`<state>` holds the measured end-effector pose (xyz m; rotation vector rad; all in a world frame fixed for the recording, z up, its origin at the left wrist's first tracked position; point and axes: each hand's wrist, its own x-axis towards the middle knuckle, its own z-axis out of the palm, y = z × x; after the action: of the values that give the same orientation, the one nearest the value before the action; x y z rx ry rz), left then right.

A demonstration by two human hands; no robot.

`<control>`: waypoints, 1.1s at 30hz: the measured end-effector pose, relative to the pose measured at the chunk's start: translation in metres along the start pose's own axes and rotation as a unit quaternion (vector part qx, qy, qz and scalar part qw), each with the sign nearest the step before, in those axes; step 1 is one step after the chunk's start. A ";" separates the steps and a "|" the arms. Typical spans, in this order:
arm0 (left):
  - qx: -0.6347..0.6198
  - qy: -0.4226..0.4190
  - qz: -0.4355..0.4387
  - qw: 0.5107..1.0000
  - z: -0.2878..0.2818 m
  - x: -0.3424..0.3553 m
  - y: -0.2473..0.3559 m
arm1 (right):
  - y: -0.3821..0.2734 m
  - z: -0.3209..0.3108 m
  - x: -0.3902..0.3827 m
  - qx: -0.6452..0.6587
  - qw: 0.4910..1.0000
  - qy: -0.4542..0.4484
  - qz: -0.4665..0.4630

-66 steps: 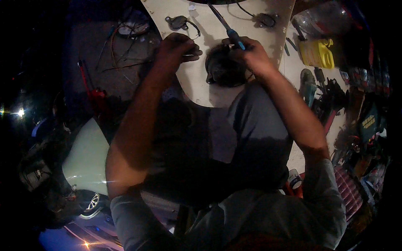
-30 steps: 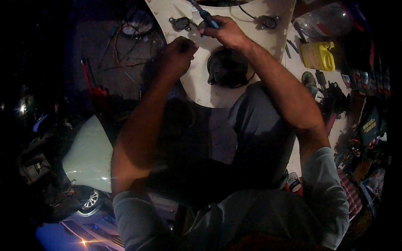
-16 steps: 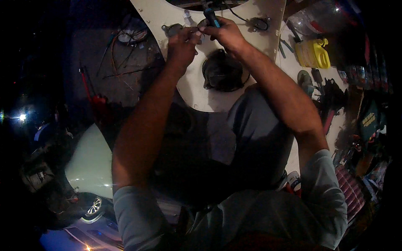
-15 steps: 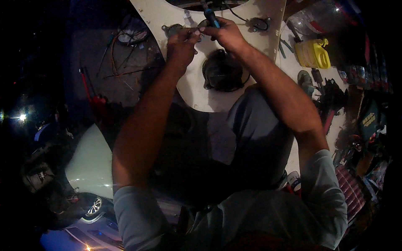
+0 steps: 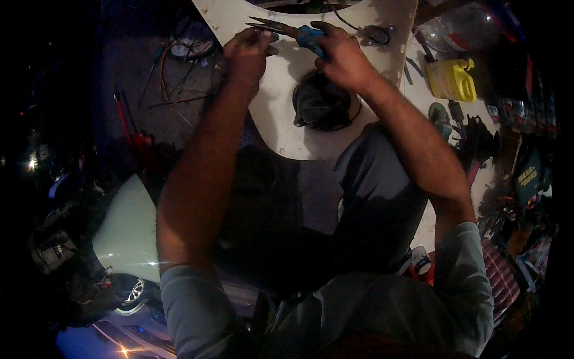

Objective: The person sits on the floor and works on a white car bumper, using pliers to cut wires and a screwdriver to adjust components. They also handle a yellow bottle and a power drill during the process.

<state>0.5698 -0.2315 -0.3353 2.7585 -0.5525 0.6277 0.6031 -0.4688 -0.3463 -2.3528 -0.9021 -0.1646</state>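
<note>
My right hand (image 5: 344,57) is closed on a tool with blue handles (image 5: 311,39) and long narrow metal jaws, which point left across the top of the pale panel (image 5: 275,119). My left hand (image 5: 248,60) is just below the jaws, its fingers curled and pinched on something small that I cannot make out. A black round housing (image 5: 320,105) with a cable lies on the panel below my hands. Right of my right hand, near the panel's upper right, a small dark part (image 5: 378,35) has a black cable attached.
A yellow jug (image 5: 454,81) and several tools (image 5: 457,125) lie on the right. On the left are loose wires (image 5: 164,72), a red floor-jack-like tool (image 5: 134,137) and a pale curved body panel (image 5: 125,233). My grey-clad leg (image 5: 371,191) is below the panel.
The tool in my right hand has turned from pointing up to pointing left, and that hand has shifted right and down. My left hand has moved slightly left and up from half a second ago.
</note>
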 end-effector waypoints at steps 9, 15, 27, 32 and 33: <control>-0.414 -0.016 -0.284 0.864 0.007 -0.005 0.006 | -0.013 -0.010 0.004 -0.084 0.996 -0.018 -0.014; -0.231 -0.094 -0.169 0.954 -0.003 -0.008 0.000 | -0.014 -0.009 0.007 -0.072 0.997 -0.013 -0.030; -0.397 -0.055 -0.358 0.843 -0.012 0.009 0.015 | -0.012 -0.008 0.009 0.173 0.969 -0.132 0.117; -0.365 -0.114 -0.365 0.849 -0.026 0.013 0.011 | -0.009 -0.007 0.011 0.393 0.848 -0.238 0.262; -0.370 -0.115 -0.351 0.852 -0.025 0.013 0.011 | -0.002 -0.005 0.011 0.422 0.822 -0.260 0.279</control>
<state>0.5672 -0.2367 -0.3057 2.0482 0.1826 -0.0985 0.6104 -0.4641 -0.3374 -1.6852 -0.3243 0.9657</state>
